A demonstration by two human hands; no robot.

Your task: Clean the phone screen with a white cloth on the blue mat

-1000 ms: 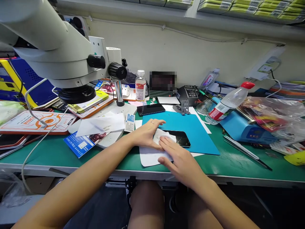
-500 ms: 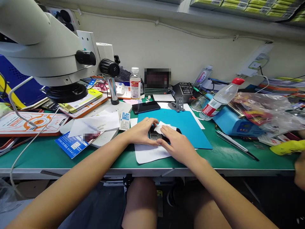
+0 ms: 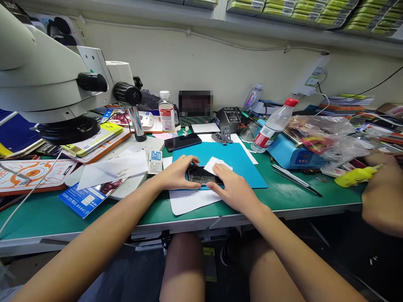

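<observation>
A black smartphone (image 3: 201, 175) lies face up on the blue mat (image 3: 248, 165), with streaky reflections on its glass. My left hand (image 3: 179, 173) grips the phone's left end, thumb along the near edge and fingers at the far side. Under the fingers of my right hand (image 3: 234, 187) is a crumpled white wipe (image 3: 214, 163), pressed on the right part of the phone. That hand and the wipe hide the phone's right end. A white sheet (image 3: 192, 202) sticks out from under the mat toward me.
A microscope (image 3: 69, 92) overhangs the left side. Behind the mat lie another dark phone (image 3: 183, 142) and a small bottle (image 3: 166, 113). Tweezers (image 3: 296, 179), a tilted plastic bottle (image 3: 273, 128) and a blue device (image 3: 296, 155) are at right. Another person's arm (image 3: 382, 197) reaches in there.
My right hand has moved the wipe across the phone, from its left part to the right, baring the left glass. The view has turned right, and another person's arm has come in.
</observation>
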